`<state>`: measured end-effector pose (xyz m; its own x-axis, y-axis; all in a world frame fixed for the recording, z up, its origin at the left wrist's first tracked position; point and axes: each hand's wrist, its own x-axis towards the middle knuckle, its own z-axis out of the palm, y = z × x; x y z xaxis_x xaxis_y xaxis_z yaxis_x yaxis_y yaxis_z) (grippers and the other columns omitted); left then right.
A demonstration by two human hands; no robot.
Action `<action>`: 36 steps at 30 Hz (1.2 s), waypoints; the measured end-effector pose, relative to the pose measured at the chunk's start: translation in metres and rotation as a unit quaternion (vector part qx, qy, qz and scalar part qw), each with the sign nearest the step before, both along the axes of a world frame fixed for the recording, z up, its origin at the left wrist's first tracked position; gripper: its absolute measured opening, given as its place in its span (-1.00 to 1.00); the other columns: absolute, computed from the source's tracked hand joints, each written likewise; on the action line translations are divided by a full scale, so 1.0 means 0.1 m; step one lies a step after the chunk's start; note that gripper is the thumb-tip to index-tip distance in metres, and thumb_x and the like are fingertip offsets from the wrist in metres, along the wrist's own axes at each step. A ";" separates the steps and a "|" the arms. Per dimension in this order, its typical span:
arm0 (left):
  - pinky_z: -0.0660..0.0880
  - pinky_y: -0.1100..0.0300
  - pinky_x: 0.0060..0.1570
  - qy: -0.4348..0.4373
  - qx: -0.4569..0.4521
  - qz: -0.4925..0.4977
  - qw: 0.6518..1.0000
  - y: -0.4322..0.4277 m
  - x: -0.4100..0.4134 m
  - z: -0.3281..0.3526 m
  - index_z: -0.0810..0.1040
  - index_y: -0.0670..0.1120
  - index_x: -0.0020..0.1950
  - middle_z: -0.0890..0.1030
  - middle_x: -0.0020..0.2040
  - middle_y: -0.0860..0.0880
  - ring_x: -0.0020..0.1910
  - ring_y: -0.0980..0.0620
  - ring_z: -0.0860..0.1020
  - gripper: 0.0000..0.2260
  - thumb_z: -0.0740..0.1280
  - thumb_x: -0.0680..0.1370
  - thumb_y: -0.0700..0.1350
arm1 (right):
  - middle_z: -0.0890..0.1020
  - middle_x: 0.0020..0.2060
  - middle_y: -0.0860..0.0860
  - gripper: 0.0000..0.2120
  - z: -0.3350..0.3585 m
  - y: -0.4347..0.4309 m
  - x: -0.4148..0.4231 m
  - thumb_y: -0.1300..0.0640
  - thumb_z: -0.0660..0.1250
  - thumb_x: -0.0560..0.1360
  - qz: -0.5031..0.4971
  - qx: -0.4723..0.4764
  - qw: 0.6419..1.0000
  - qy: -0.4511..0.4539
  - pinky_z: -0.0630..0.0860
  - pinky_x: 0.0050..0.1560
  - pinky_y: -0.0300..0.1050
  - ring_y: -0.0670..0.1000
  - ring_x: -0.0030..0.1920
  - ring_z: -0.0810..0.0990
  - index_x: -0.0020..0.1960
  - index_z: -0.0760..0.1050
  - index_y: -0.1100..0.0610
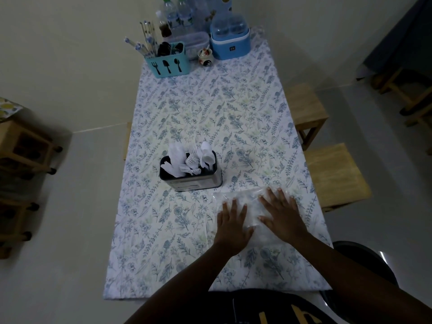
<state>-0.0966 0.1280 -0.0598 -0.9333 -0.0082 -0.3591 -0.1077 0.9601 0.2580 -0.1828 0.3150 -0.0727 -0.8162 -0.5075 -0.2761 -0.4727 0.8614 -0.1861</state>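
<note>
A clear plastic bag [250, 202] lies flat on the floral tablecloth [187, 108], right of the table's middle. My left hand [232, 224] lies flat on its left part, fingers straight. My right hand [281, 212] presses flat on its right part, fingers spread. Just beyond the bag, a dark metal caddy [194, 180] stands upright. It holds several white plastic forks, spoons and knives [190, 160].
At the table's far end stand a teal cutlery holder [169, 64] with chopsticks, water bottles [177, 17], a blue appliance [230, 40] and a small cup [205, 57]. Two wooden stools [332, 174] sit to the right. A wooden shelf [21, 146] is on the left.
</note>
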 end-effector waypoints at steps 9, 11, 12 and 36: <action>-0.16 -0.18 0.46 0.025 -0.014 0.005 1.000 0.02 0.02 -0.08 -0.12 0.06 0.58 -0.25 0.58 -0.11 0.51 -0.26 -0.31 -0.33 -0.04 0.56 0.33 | -0.06 0.55 -0.04 -0.33 0.05 -0.01 0.01 -0.37 -0.03 0.51 -0.004 0.000 1.000 -0.005 0.03 0.46 0.28 0.11 0.54 -0.12 0.53 -0.07 -0.15; -0.16 -0.17 0.45 0.025 -0.016 0.007 1.000 0.01 0.01 -0.09 -0.11 0.06 0.58 -0.24 0.58 -0.11 0.52 -0.26 -0.30 -0.33 -0.04 0.56 0.33 | -0.08 0.55 -0.05 -0.33 0.05 -0.01 0.01 -0.38 -0.05 0.51 -0.001 -0.001 1.000 -0.015 0.02 0.46 0.27 0.11 0.54 -0.14 0.53 -0.09 -0.16; -0.16 -0.17 0.45 0.024 -0.017 0.007 1.000 0.02 0.01 -0.08 -0.11 0.06 0.58 -0.23 0.58 -0.11 0.52 -0.25 -0.30 -0.33 -0.04 0.56 0.33 | -0.10 0.55 -0.06 -0.33 0.06 0.00 0.01 -0.38 -0.07 0.51 0.000 0.001 1.000 -0.021 0.01 0.46 0.27 0.10 0.54 -0.16 0.53 -0.11 -0.16; 0.52 0.14 0.06 -0.018 0.221 0.340 0.914 -0.53 -0.06 0.28 0.42 -0.24 0.28 0.58 0.18 -0.18 0.10 -0.11 0.57 -0.61 0.39 0.49 -0.17 | 0.50 -0.30 0.14 -0.84 0.55 0.06 0.17 0.31 0.42 0.43 -0.518 -0.323 0.728 -0.312 0.39 -0.52 -0.30 -0.12 -0.51 0.51 -0.07 0.45 0.32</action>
